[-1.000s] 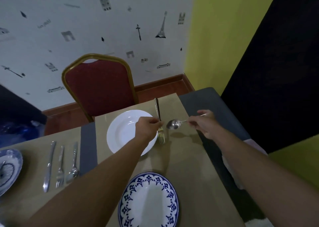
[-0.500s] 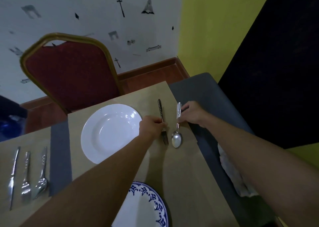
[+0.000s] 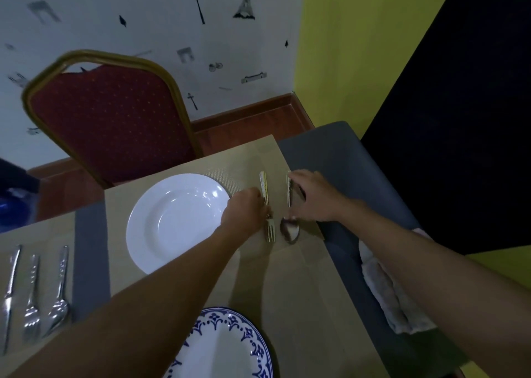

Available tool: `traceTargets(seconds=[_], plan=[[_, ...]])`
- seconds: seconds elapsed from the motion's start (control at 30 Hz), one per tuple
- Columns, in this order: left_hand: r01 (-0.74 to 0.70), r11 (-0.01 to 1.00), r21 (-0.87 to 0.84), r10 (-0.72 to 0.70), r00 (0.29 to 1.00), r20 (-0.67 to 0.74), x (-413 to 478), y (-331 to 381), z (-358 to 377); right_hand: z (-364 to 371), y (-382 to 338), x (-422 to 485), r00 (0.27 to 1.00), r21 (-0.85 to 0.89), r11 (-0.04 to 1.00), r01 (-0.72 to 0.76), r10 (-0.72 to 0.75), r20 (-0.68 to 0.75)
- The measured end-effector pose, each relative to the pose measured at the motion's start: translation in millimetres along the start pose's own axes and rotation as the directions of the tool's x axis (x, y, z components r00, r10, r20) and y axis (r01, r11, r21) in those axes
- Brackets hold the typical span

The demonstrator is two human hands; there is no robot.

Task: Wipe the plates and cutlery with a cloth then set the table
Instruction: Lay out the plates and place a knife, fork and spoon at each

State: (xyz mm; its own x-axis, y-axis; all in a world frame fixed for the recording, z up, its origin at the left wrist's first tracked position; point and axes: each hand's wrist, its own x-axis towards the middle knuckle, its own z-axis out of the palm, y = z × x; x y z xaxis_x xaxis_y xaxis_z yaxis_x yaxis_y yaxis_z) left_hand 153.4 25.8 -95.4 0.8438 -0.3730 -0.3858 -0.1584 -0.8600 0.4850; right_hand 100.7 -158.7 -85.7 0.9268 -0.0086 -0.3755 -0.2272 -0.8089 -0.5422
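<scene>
A white plate (image 3: pixel 175 219) lies on the tan placemat (image 3: pixel 287 277) at the far place. Just right of it lies a fork (image 3: pixel 267 205), tines toward me, and my left hand (image 3: pixel 247 211) is curled over its middle. A spoon (image 3: pixel 289 222) lies parallel to the right of the fork, bowl toward me. My right hand (image 3: pixel 313 195) rests on the spoon's handle with spread fingers touching it. A pale cloth (image 3: pixel 393 300) lies crumpled on the grey table edge under my right forearm.
A blue-patterned plate (image 3: pixel 230 346) sits near me on the same mat. At the far left lie a knife (image 3: pixel 10 294), fork (image 3: pixel 31 300) and spoon (image 3: pixel 59 294). A red chair (image 3: pixel 112 119) with a gold frame stands behind the table.
My right hand brought the spoon down from the air and laid it beside the fork. My left hand stayed on the fork. The view moved closer.
</scene>
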Motion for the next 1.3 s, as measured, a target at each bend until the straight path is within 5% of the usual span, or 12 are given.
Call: traceTargets(seconds=[0.13,0.3,0.7,1.3], plan=[[-0.305,0.876,0.374,0.262,0.951,0.161,10,-9,-6,7,-3,-5,0.984,-0.255,0.967,0.024,0.021,0.176],[-0.39,0.661,0.642,0.286,0.921,0.265,10,-16,-6,12,3,-2,0.958,-0.358,0.932,0.058,0.049,0.283],[-0.237,0.701,0.673,0.251,0.965,0.078,6,-5,15,-16,20,16,0.905,-0.475,0.853,0.214,0.01,0.426],[-0.257,0.706,0.66,0.245,0.963,0.113,7,0,23,-27,23,27,0.891,-0.488,0.848,0.206,0.044,0.452]])
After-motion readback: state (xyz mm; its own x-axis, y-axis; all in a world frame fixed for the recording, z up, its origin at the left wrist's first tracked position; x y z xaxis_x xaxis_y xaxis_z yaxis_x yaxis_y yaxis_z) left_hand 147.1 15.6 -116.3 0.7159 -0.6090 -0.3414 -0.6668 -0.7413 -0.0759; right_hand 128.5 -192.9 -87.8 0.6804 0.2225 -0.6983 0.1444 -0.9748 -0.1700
